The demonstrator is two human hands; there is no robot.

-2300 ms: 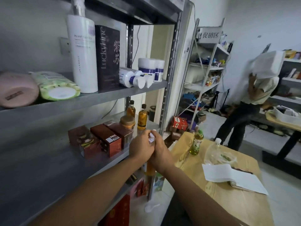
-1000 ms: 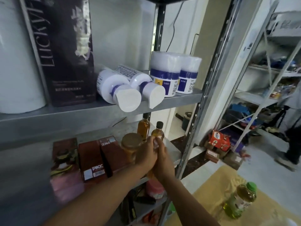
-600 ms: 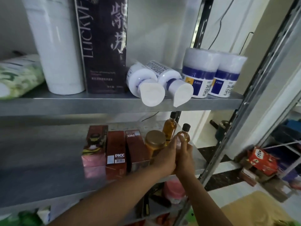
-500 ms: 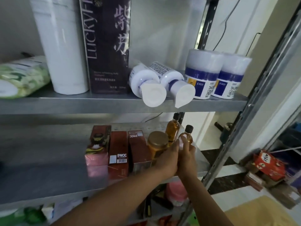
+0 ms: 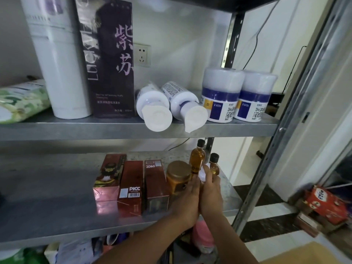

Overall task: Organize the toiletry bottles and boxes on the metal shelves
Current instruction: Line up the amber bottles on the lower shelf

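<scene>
Grey metal shelves [image 5: 114,128] fill my feed, two tiers against a pale wall with a socket [image 5: 142,55]. On the upper tier a tall white bottle [image 5: 61,73] stands touching a dark purple box [image 5: 108,63] printed 紫苏, with "500ml" near its foot. A green-and-white soft pack [image 5: 21,100] lies at the far left. At the right end two white tubs [image 5: 221,96] with blue bands, both marked EHD, stand side by side. Between them and the box, two white bottles [image 5: 152,103] lie on their sides, flat caps toward me over the shelf edge.

On the lower tier I see three red boxes [image 5: 131,185] in a row. The middle one reads PICC above a barcode, and the right one shows PICC upside down near its top. Just right of them sits an amber jar [image 5: 178,176] with a gold lid, with two amber bottles [image 5: 197,157] in black caps behind it.

Near that tier's right edge the left hand [image 5: 187,201] and right hand [image 5: 210,193] press together. Their fingers are wrapped round a small white-capped bottle [image 5: 202,173] that is mostly hidden between the palms.
</scene>
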